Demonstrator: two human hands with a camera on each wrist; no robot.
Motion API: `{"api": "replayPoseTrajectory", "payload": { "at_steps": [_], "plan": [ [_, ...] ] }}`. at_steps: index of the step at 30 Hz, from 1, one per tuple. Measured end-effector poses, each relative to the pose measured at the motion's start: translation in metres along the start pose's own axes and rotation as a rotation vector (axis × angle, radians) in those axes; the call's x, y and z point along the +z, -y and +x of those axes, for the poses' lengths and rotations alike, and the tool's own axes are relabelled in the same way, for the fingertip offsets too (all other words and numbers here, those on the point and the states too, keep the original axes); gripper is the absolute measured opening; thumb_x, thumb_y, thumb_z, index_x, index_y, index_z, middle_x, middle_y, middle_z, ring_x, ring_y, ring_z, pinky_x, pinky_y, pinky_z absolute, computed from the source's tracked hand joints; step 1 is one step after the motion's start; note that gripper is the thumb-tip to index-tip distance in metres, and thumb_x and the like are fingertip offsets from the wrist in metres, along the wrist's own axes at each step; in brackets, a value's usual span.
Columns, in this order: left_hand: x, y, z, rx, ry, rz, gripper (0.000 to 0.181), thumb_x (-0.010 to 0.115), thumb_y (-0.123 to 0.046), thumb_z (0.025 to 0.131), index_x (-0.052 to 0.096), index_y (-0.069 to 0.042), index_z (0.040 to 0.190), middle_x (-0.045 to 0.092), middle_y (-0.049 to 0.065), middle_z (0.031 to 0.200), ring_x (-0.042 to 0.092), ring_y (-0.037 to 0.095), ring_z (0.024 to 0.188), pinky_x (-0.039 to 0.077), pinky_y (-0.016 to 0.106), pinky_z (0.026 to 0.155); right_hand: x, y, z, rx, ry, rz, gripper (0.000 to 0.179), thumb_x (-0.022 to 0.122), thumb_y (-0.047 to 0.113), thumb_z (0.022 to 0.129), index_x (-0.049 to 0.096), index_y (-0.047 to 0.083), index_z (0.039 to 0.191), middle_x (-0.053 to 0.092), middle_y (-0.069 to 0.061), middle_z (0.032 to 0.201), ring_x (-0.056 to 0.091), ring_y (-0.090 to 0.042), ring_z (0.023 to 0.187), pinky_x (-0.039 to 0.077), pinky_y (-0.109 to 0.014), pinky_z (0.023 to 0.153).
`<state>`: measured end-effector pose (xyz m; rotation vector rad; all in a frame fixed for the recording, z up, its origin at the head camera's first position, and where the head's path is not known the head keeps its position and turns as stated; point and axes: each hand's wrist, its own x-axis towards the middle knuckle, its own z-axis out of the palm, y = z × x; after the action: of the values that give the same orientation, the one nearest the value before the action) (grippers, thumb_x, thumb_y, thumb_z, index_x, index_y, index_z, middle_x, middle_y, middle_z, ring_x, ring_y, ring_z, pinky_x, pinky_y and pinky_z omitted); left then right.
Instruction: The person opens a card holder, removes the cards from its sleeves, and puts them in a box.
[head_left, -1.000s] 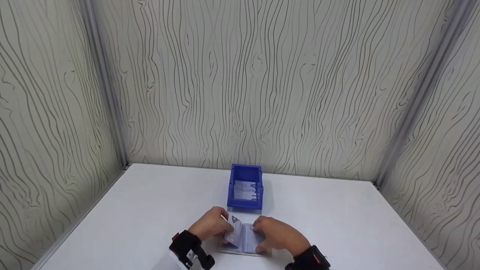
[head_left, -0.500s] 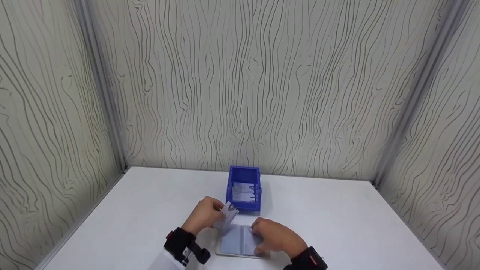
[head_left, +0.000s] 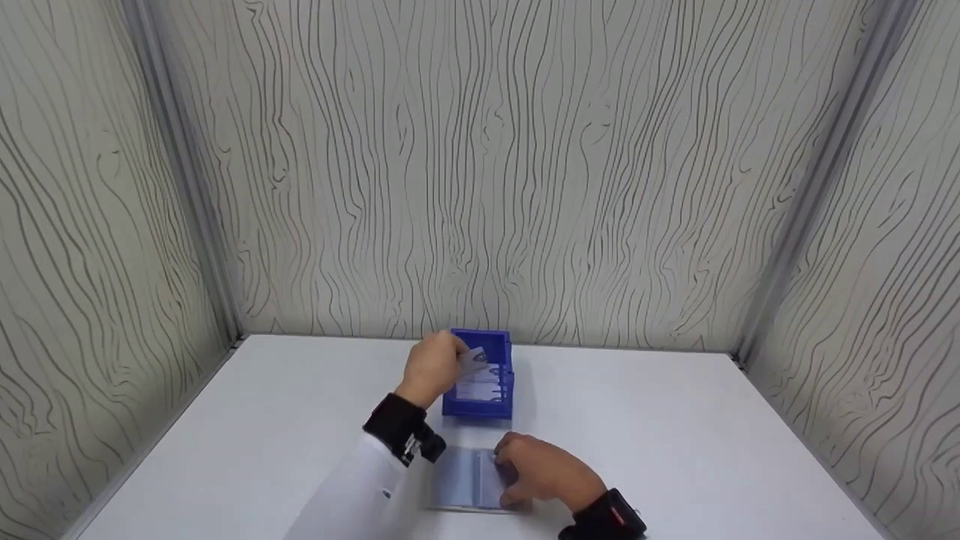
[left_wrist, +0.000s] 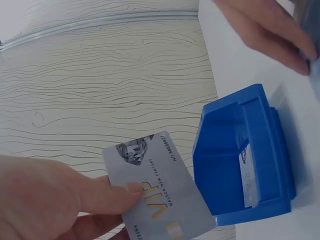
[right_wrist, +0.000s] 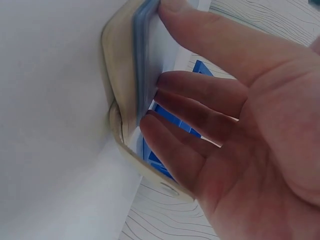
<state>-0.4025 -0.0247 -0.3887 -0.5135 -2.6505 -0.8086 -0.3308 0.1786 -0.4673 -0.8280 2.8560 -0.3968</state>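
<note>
My left hand [head_left: 433, 367] pinches a silver VIP card [left_wrist: 170, 187] between thumb and fingers, above the left side of a blue bin [head_left: 477, 409]. The card carries a diamond picture and gold letters. Inside the bin lie more white cards [head_left: 474, 391]. Nearer to me, a card holder [head_left: 454, 480] with clear plastic sleeves lies spread on the table. My right hand [head_left: 551, 469] holds its right side, with thumb and fingertips on the sleeves. In the right wrist view, a cream cover strap [right_wrist: 155, 175] with a snap sticks out from the holder.
The white table [head_left: 652, 420] extends to both sides of the bin. Wood-grain patterned panels [head_left: 480, 187] stand behind it and at left and right. A black camera strap [head_left: 395, 427] circles the left wrist.
My left hand has lifted the card off the holder and carried it forward to the bin. My right hand has stayed on the holder. The head view has shifted slightly.
</note>
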Motion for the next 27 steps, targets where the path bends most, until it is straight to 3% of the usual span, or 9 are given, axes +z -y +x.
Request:
{"api": "replayPoseTrajectory", "payload": {
  "at_steps": [2, 5, 10, 14, 19, 23, 27],
  "plan": [
    [-0.001, -0.003, 0.011, -0.008, -0.013, 0.056, 0.029, 0.065, 0.009, 0.094, 0.088, -0.008, 0.099, 0.085, 0.009, 0.098, 0.081, 0.025, 0.086, 0.065, 0.037, 0.073, 0.0, 0.0, 0.0, -0.013, -0.013, 0.005, 0.034, 0.097, 0.019, 0.075, 0.083, 0.006, 0.103, 0.074, -0.001, 0.109, 0.059, -0.005, 0.09, 0.061, -0.03, 0.088],
    [0.005, -0.004, 0.025, -0.028, -0.015, 0.126, 0.026, 0.066, 0.003, 0.098, 0.087, -0.01, 0.107, 0.085, 0.011, 0.109, 0.083, 0.031, 0.101, 0.068, 0.045, 0.088, 0.0, 0.001, -0.002, -0.022, -0.021, 0.008, 0.034, 0.097, 0.019, 0.074, 0.082, 0.006, 0.102, 0.073, 0.001, 0.106, 0.056, -0.003, 0.087, 0.06, -0.028, 0.086],
    [0.026, 0.003, 0.039, 0.033, -0.051, 0.249, 0.029, 0.069, 0.008, 0.093, 0.088, -0.014, 0.098, 0.086, 0.008, 0.1, 0.082, 0.029, 0.095, 0.068, 0.044, 0.086, -0.001, 0.002, -0.001, 0.016, -0.004, 0.013, 0.039, 0.097, 0.021, 0.076, 0.082, 0.007, 0.109, 0.074, 0.001, 0.108, 0.058, -0.004, 0.089, 0.062, -0.031, 0.089],
    [0.047, 0.008, 0.038, 0.105, -0.09, 0.304, 0.028, 0.07, 0.012, 0.087, 0.084, -0.011, 0.08, 0.084, 0.008, 0.087, 0.081, 0.027, 0.085, 0.067, 0.042, 0.078, 0.0, 0.001, 0.001, 0.02, 0.007, 0.004, 0.038, 0.097, 0.022, 0.077, 0.083, 0.009, 0.109, 0.074, 0.001, 0.109, 0.058, -0.004, 0.088, 0.061, -0.03, 0.088],
    [0.067, 0.009, 0.032, 0.158, -0.157, 0.336, 0.032, 0.071, 0.009, 0.087, 0.072, -0.011, 0.063, 0.081, 0.008, 0.079, 0.078, 0.027, 0.078, 0.065, 0.043, 0.072, 0.001, 0.001, 0.001, 0.01, 0.01, 0.004, 0.038, 0.097, 0.024, 0.077, 0.084, 0.01, 0.11, 0.075, 0.001, 0.111, 0.058, -0.004, 0.088, 0.061, -0.029, 0.089],
    [0.076, 0.003, 0.029, 0.182, -0.17, 0.339, 0.031, 0.072, 0.007, 0.09, 0.072, -0.01, 0.064, 0.08, 0.008, 0.078, 0.078, 0.027, 0.077, 0.065, 0.042, 0.069, 0.0, 0.001, -0.001, 0.013, 0.003, 0.009, 0.04, 0.097, 0.024, 0.077, 0.083, 0.01, 0.112, 0.075, 0.001, 0.111, 0.059, -0.003, 0.09, 0.061, -0.03, 0.091],
    [0.083, 0.0, 0.025, 0.175, -0.142, 0.362, 0.02, 0.075, 0.003, 0.092, 0.076, -0.006, 0.075, 0.08, 0.011, 0.079, 0.078, 0.028, 0.076, 0.066, 0.042, 0.067, 0.0, 0.001, -0.002, -0.003, -0.015, -0.001, 0.039, 0.097, 0.023, 0.076, 0.083, 0.009, 0.11, 0.075, 0.002, 0.109, 0.058, -0.003, 0.089, 0.061, -0.027, 0.088]
  ]
}}
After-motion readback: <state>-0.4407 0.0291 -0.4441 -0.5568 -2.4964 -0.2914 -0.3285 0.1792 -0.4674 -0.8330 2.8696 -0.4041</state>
